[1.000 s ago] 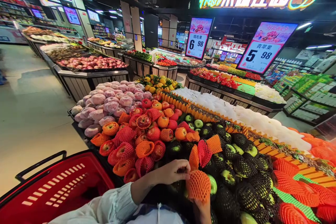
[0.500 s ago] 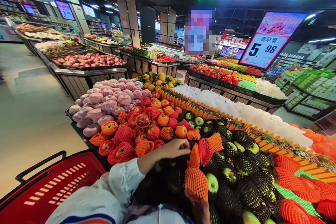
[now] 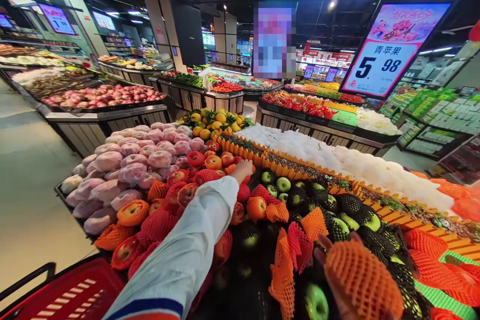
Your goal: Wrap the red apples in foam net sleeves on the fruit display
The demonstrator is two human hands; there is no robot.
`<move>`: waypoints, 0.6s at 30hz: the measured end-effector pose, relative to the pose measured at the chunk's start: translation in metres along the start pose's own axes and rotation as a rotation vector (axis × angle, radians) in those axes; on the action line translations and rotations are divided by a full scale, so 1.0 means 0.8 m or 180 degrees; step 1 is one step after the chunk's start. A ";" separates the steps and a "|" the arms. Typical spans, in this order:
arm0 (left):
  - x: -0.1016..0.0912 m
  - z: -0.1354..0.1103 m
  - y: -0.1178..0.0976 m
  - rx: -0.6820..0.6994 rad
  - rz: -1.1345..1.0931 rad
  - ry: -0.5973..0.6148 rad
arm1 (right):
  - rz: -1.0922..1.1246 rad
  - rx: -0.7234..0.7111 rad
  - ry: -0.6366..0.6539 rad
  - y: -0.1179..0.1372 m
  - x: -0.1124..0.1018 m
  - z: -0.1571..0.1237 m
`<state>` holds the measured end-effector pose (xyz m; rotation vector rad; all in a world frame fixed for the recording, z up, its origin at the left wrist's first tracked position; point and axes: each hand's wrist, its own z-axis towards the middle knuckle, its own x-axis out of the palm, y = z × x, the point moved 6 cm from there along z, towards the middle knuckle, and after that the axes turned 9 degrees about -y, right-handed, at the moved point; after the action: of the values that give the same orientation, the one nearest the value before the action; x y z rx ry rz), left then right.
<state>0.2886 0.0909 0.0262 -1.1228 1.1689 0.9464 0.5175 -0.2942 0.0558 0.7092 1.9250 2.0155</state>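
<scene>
My left hand [image 3: 243,170] reaches out over the apples, its fingers curled down on a red apple [image 3: 252,168] near the back of the pile. Part of that apple is hidden by the hand. At the lower right, my right hand [image 3: 335,280] holds a round fruit in an orange foam net [image 3: 363,275]; the net covers the fruit. Beside it lie a loose orange foam net [image 3: 283,275], a red one [image 3: 300,247] and a smaller orange one [image 3: 314,222]. Green apples [image 3: 317,300] in black nets surround them.
A red shopping basket [image 3: 71,295] stands at the lower left. Pink wrapped fruit [image 3: 131,165] fills the left of the stand, yellow fruit [image 3: 213,122] its far end. An orange corrugated divider [image 3: 277,162] borders white wrapped fruit [image 3: 307,145]. A price screen [image 3: 397,50] hangs above.
My left hand has stretched forward from the near nets to the far red apples. My right hand has moved right with the netted fruit. The view has shifted slightly.
</scene>
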 end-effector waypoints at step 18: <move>-0.045 0.067 0.041 -0.0449 -0.0385 -0.0129 | -0.1140 -0.0594 0.0274 0.021 0.284 0.324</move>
<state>0.2619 0.1499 0.0582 -1.2670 1.0023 0.9649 0.4617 0.0420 0.1095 0.2162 1.7287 1.9855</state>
